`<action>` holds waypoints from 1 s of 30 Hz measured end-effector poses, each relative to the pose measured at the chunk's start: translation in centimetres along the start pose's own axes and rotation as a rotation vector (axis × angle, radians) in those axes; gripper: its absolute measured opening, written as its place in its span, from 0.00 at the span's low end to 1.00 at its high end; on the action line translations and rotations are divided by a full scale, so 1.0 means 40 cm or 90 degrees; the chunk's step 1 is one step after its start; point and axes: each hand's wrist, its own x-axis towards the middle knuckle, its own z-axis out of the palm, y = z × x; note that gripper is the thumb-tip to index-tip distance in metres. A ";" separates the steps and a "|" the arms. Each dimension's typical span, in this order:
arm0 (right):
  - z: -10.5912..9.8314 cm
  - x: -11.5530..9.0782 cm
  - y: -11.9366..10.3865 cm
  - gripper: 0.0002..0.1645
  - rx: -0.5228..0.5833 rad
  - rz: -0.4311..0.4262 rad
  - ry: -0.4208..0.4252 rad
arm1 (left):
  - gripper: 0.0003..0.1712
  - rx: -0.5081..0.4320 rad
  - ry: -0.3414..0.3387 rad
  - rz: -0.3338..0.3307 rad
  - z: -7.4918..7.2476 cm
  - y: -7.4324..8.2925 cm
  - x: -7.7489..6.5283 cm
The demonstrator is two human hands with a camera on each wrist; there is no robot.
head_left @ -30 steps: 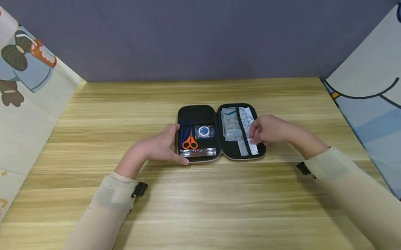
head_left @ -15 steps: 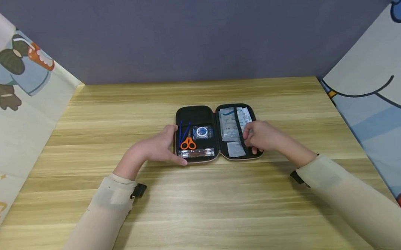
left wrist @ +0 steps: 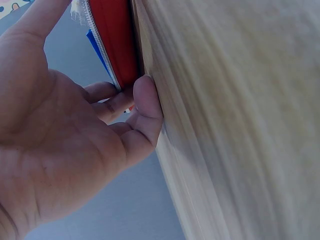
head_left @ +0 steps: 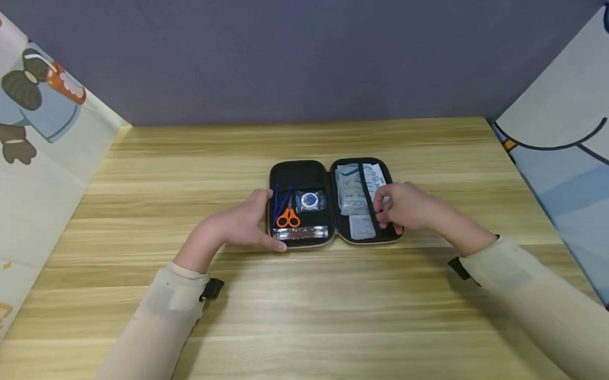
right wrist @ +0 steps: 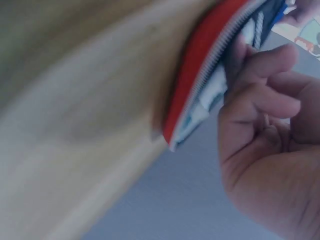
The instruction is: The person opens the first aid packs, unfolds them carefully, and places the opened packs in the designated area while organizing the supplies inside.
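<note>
An unfolded first-aid case (head_left: 298, 173), black inside and red outside, lies on the wooden table. My left hand (head_left: 242, 221) holds its left side, thumb at the near corner. In the left half are orange-handled scissors (head_left: 288, 218), blue tweezers (head_left: 276, 205), a wrapped blue-and-white roll (head_left: 309, 200) and a clear tube-like pack (head_left: 301, 232). Over the right half, my right hand (head_left: 404, 205) pinches the black elastic strap (head_left: 363, 182). Clear packets (head_left: 350, 191), a small white packet (head_left: 362, 227) and printed paper packets (head_left: 374, 177) lie around the strap. The right fingertips are partly hidden.
The wooden tabletop (head_left: 310, 320) runs on all sides of the case. A dark grey-blue panel (head_left: 303, 54) stands behind it. Cartoon-printed panels (head_left: 52, 133) flank the table. Small black clips (head_left: 212, 288) hang at both sleeve cuffs.
My right hand has moved down and slightly left along the strap, then a little back right. The small white packet now shows left of the strap. My left hand stays on the case.
</note>
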 end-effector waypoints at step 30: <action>0.011 -0.050 0.133 0.86 -0.173 0.008 0.012 | 0.69 0.008 0.044 -0.023 0.002 0.026 0.037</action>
